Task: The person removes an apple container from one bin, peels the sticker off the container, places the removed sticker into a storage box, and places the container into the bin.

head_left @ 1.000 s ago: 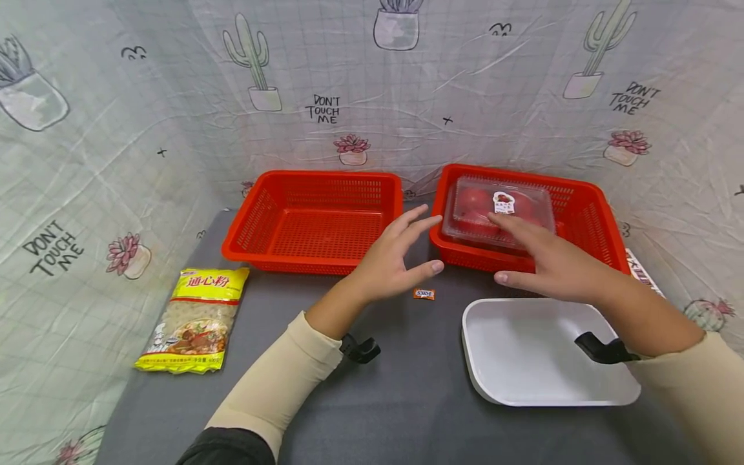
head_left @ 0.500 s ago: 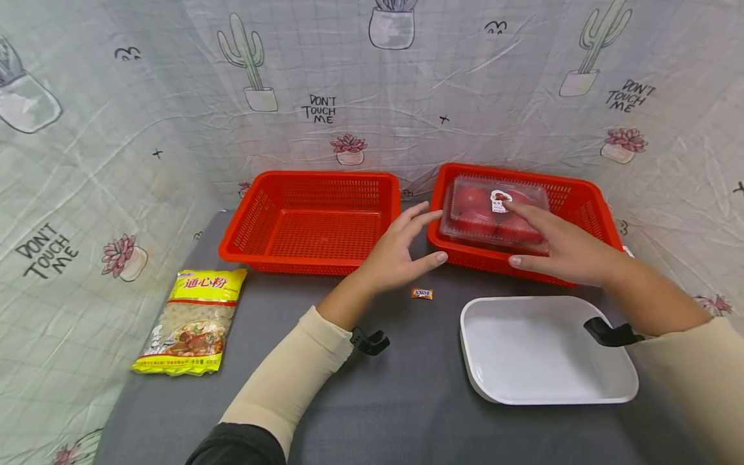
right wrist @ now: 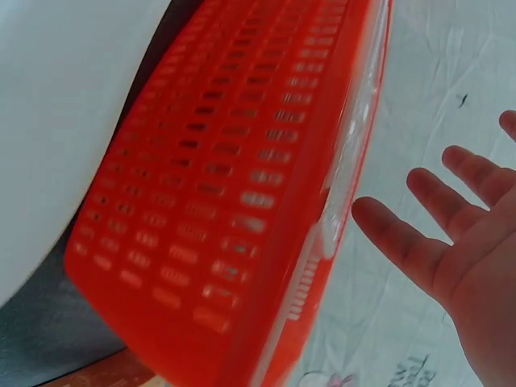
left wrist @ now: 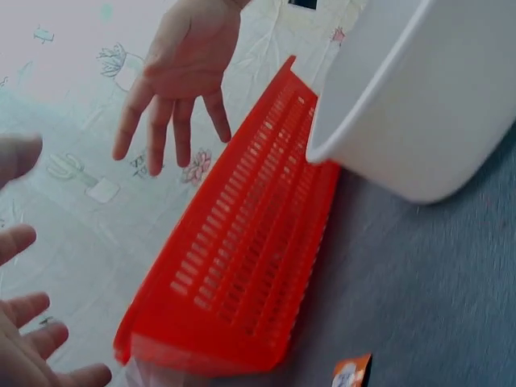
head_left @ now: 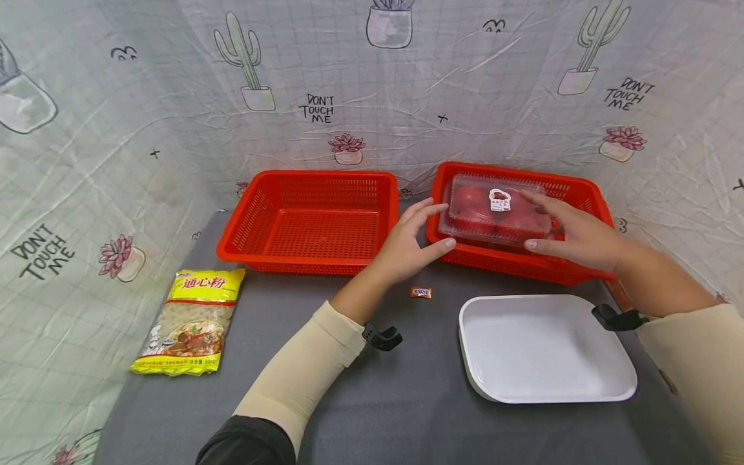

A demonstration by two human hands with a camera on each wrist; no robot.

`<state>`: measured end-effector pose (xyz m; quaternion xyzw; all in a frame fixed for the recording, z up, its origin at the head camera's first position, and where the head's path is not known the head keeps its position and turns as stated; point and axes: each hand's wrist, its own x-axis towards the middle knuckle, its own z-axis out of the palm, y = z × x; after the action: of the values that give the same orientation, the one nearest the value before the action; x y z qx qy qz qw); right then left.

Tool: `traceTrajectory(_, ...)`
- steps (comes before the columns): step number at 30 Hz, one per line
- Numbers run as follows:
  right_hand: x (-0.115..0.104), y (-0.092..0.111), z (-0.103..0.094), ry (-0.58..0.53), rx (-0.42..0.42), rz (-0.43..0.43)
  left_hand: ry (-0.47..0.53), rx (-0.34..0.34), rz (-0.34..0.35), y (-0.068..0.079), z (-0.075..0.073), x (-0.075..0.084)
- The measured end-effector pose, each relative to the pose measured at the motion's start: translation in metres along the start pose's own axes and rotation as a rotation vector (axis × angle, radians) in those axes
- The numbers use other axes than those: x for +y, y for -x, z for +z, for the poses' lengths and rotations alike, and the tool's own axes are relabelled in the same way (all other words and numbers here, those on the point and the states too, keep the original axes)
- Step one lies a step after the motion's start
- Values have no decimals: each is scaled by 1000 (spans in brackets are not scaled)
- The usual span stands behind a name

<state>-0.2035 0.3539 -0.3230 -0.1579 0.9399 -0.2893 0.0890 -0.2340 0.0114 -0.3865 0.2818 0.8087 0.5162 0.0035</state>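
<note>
The left hand and right hand, fingers spread apart, flank the fruit box in the right red basket, seemingly to span its width.

Grey tabletop. Directly on it: left red basket, far; right red basket, far; yellow bag, left; small orange packet, middle; white tray, near right; brownish item, right, mostly hidden.

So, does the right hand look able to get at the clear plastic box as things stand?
Likely yes: the open right hand is right by the clear plastic box, no other object lies on it, and the red basket holding it is uncovered.
</note>
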Motion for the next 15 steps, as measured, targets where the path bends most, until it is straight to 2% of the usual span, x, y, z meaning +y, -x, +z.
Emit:
traceTrajectory(5,16,-2,-6,-44,6,29,76,23,-44,-4,10,3)
traceTrajectory(10,27,-3,-12,-117,16,31,94,18,-92,-5,19,3)
traceTrajectory(15,31,-6,-23,-84,8,44,77,30,-138,-6,23,4)
